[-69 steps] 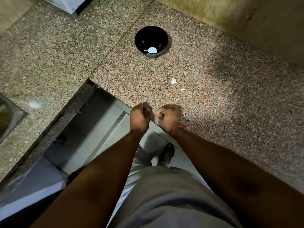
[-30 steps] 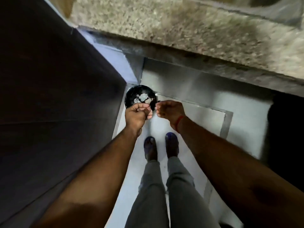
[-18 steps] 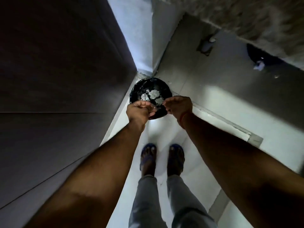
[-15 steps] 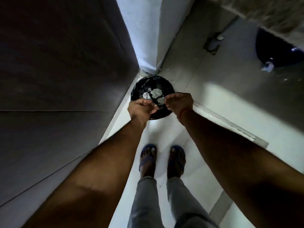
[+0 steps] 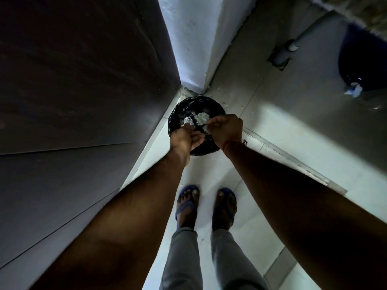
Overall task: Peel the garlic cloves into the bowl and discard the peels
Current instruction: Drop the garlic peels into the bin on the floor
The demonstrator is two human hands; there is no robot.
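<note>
So the papery white garlic peels [image 5: 200, 120] are lying in a crinkly heap inside the round bin lined with a shiny black plastic bag [image 5: 184, 109], tucked in the floor corner. Both hands hover right over it: the left hand [image 5: 184, 140] has fingers curled in, the right hand [image 5: 227, 128] looks to be pinching a pale scrap, though I can't tell if the left holds anything. Blue rubber sandals [image 5: 187, 203] stand on smooth pale floor tiles [image 5: 278, 130] below.

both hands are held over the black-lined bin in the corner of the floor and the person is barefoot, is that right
Not quite. The head view shows blue sandals on the feet, so the person is not barefoot. The rest holds: the left hand and the right hand are held over the black-lined bin in the corner of the floor.
</note>
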